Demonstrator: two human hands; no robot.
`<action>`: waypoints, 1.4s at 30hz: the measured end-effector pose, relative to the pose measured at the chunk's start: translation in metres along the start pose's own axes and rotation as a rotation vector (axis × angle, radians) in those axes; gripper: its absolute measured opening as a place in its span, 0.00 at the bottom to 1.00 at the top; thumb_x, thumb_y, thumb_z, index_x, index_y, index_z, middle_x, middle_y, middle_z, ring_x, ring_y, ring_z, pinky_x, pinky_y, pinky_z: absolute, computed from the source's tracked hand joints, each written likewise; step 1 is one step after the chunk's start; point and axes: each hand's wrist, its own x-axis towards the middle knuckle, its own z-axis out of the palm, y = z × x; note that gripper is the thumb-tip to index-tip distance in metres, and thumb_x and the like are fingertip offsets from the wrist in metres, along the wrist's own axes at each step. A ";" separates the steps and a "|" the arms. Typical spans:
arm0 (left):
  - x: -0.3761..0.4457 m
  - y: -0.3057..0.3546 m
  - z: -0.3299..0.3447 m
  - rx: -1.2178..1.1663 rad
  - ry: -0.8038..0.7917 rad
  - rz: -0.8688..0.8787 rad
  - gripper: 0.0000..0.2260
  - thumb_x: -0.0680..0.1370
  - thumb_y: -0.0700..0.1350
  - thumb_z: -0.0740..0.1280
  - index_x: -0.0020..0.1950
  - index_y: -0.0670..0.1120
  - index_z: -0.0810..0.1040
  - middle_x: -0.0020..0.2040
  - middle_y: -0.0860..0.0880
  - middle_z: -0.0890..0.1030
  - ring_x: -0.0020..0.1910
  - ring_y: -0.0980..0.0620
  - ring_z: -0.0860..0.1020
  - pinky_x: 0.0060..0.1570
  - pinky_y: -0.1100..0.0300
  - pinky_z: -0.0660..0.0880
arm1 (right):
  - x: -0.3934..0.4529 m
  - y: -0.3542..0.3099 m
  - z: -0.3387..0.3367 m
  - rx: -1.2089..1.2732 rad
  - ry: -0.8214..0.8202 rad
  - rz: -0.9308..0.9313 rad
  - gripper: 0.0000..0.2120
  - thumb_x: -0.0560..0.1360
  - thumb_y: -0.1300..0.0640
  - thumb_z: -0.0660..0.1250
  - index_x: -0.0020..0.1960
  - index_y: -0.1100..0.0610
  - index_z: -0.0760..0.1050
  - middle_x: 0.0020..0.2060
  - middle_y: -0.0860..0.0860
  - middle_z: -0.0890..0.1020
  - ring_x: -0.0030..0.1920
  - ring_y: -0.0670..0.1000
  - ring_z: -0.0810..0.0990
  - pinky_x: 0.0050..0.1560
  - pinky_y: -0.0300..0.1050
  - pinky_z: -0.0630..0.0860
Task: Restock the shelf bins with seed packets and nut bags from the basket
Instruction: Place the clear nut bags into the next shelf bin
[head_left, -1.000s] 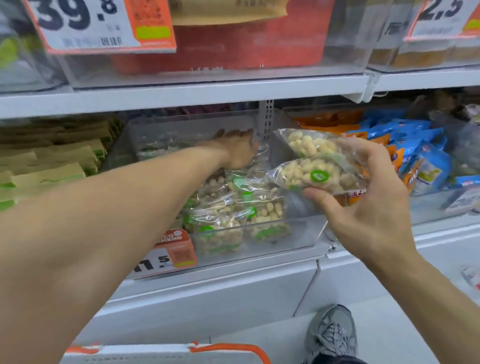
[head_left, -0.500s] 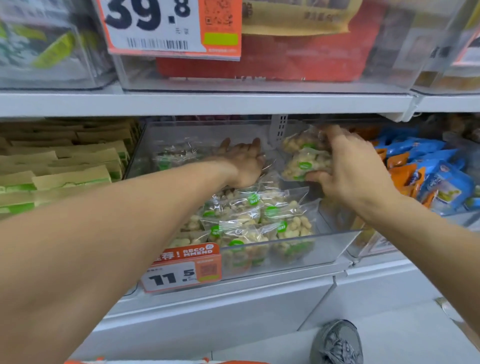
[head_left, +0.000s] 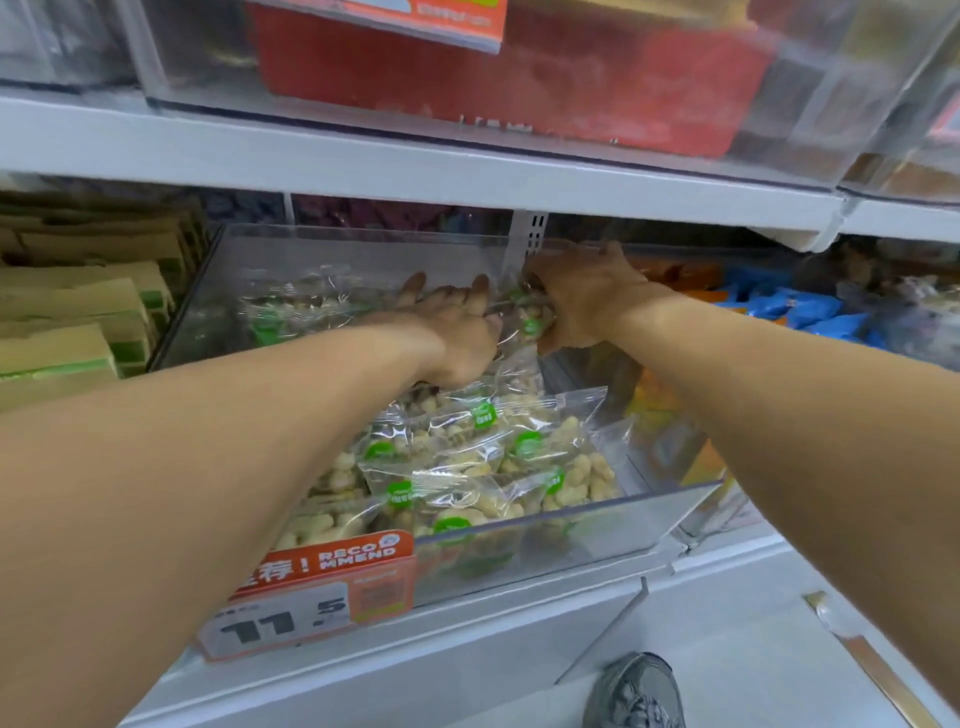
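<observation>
Head view: nut bags (head_left: 530, 317) between both hands.

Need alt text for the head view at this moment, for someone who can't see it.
A person's right hand pushes a clear nut bag into the back of a clear shelf bin full of similar bags, while the left hand rests open on the bags beside it. An orange price tag hangs on the bin's front.

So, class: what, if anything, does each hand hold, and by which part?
Right hand grips nut bags by their right ends. Left hand presses flat, holding nothing.
</observation>
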 end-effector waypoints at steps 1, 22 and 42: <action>0.002 -0.001 0.001 -0.001 -0.001 0.006 0.26 0.84 0.55 0.39 0.80 0.48 0.37 0.81 0.47 0.45 0.80 0.50 0.42 0.77 0.49 0.35 | 0.004 0.000 -0.001 -0.027 -0.032 -0.011 0.33 0.64 0.40 0.79 0.63 0.47 0.69 0.59 0.49 0.78 0.64 0.57 0.75 0.66 0.59 0.64; 0.010 -0.002 0.007 0.025 0.002 -0.002 0.27 0.84 0.57 0.38 0.80 0.49 0.39 0.81 0.48 0.47 0.80 0.52 0.43 0.76 0.49 0.34 | 0.018 0.008 -0.012 0.150 -0.116 -0.068 0.29 0.73 0.46 0.74 0.71 0.47 0.69 0.66 0.48 0.77 0.67 0.57 0.74 0.68 0.56 0.68; -0.003 0.008 -0.002 -0.013 0.062 -0.041 0.26 0.84 0.57 0.43 0.80 0.49 0.52 0.80 0.47 0.59 0.78 0.49 0.56 0.77 0.44 0.45 | -0.020 0.017 -0.004 0.239 0.068 0.042 0.36 0.70 0.44 0.76 0.73 0.48 0.67 0.69 0.50 0.75 0.67 0.56 0.73 0.67 0.50 0.71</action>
